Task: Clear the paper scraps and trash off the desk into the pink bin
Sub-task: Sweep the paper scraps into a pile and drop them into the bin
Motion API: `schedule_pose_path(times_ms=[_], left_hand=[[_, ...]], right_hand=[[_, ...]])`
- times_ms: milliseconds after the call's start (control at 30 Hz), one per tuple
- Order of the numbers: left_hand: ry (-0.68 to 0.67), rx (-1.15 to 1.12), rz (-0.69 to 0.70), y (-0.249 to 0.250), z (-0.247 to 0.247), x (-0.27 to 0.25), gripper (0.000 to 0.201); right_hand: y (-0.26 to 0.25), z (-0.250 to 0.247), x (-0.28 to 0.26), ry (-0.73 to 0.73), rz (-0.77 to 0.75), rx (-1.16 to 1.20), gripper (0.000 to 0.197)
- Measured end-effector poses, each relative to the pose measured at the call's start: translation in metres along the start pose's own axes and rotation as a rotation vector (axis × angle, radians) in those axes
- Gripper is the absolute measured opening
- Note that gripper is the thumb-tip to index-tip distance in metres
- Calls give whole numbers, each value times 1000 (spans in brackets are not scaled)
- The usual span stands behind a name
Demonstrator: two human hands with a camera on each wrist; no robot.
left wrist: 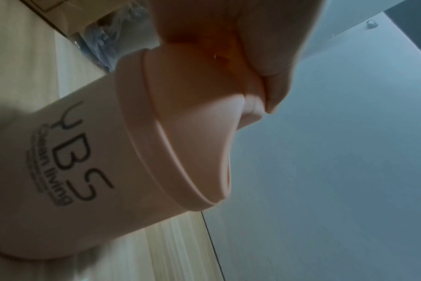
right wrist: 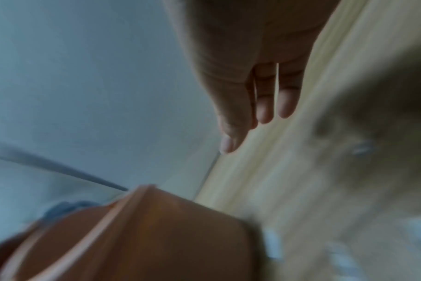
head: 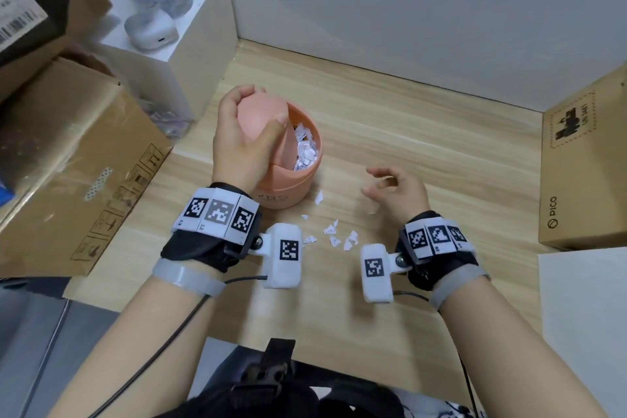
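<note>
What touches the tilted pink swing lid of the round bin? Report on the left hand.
Touching. The head view shows the left hand gripping the pink swing lid, thumb pressed across it, holding it tilted open.

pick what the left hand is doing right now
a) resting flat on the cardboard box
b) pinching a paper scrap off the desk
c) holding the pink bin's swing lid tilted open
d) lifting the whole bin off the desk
c: in the head view the left hand grips the swing lid of the pink bin, tipped so the paper scraps inside show, while the bin stands on the desk.
</note>
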State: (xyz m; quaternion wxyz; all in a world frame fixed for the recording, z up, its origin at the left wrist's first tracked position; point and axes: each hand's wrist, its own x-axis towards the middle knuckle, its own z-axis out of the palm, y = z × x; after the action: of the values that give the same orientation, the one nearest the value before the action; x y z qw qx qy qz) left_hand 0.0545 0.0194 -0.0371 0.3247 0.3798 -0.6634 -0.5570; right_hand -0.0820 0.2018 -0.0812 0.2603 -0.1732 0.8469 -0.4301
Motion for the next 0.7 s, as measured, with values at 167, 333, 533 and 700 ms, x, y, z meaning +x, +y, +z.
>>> schedule_pose_path(times_ms=[167,333,533,700], left_hand=[[6,-2,11,2,0,-1,47],[12,0,-6,3,1,-2,47],[11,5,-14,4,0,-2,47],[7,-8,-12,5,0,-2,47]], right_hand=[[45,3,-21,-108,77,-189,59],[54,30,-35,-254,-69,-267,54],[54,38,-36,-201,-56,-323,17],[48,36,-33,-264,-100,-463,1]])
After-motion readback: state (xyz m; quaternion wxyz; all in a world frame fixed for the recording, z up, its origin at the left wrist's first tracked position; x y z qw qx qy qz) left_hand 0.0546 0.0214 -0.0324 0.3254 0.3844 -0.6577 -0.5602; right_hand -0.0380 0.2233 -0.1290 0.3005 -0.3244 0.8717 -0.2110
